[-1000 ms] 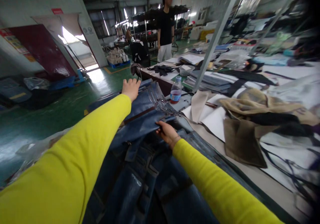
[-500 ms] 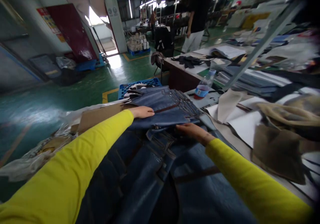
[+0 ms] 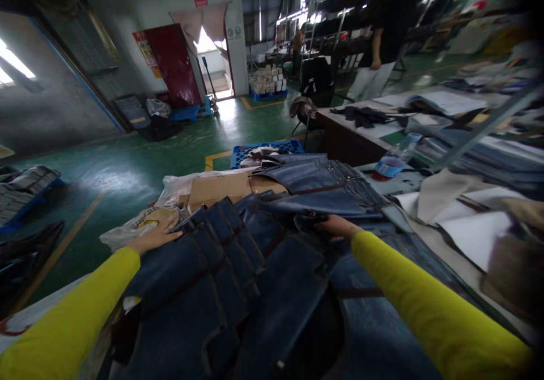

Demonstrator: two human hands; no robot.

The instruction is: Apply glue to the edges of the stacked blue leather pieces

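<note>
Dark blue leather-like panels (image 3: 187, 289) with brown strips and dark edges lie in overlapping stacks before me. My left hand (image 3: 158, 236) rests at the upper left edge of the near stack, fingers stretched out over it. My right hand (image 3: 334, 226) is closed at the upper edge of a middle blue panel (image 3: 293, 255); its fingertips are partly lost in shadow. Just beyond it, another pile of blue panels (image 3: 312, 184) lies with its edges fanned toward the right.
Cardboard (image 3: 219, 190) and clear plastic wrap (image 3: 136, 227) lie left of the far pile. A bottle with a blue label (image 3: 389, 165) stands on the right, near white and beige sheets (image 3: 463, 210). A blue pallet (image 3: 238, 156) is behind. A person (image 3: 378, 46) stands farther back.
My left hand has moved from the far pile to the near stack's left edge. My right hand stays near the middle panels, now gripping one. The view has turned left.
</note>
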